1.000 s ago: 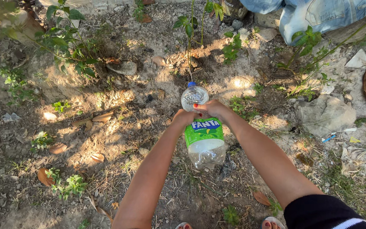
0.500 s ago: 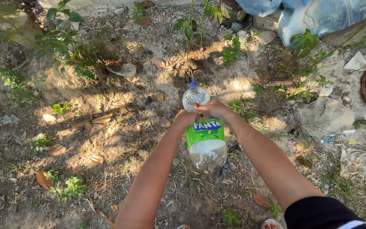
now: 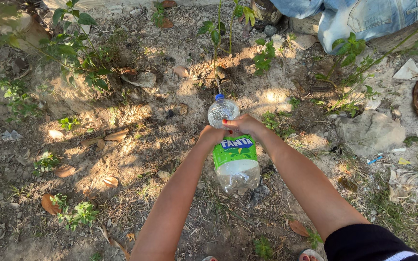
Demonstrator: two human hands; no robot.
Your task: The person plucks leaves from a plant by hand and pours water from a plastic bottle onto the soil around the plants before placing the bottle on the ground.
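Dry dirt ground (image 3: 136, 159), plastic bottle (image 3: 235, 159), stone (image 3: 371, 130)

a clear plastic bottle (image 3: 232, 145), blue-capped, wears a green label (image 3: 233, 151) around its middle.

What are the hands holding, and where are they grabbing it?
Both hands, left hand and right hand, hold a clear plastic bottle around its upper body, just above the green label.

The bottle (image 3: 233, 145) is clear, shiny plastic with a smooth green paper-like label and a blue plastic cap (image 3: 219, 96). The ground (image 3: 136, 145) is dry, rough dirt. The rock (image 3: 369, 130) looks rough and dull. Blue denim cloth (image 3: 364, 17) lies crumpled.
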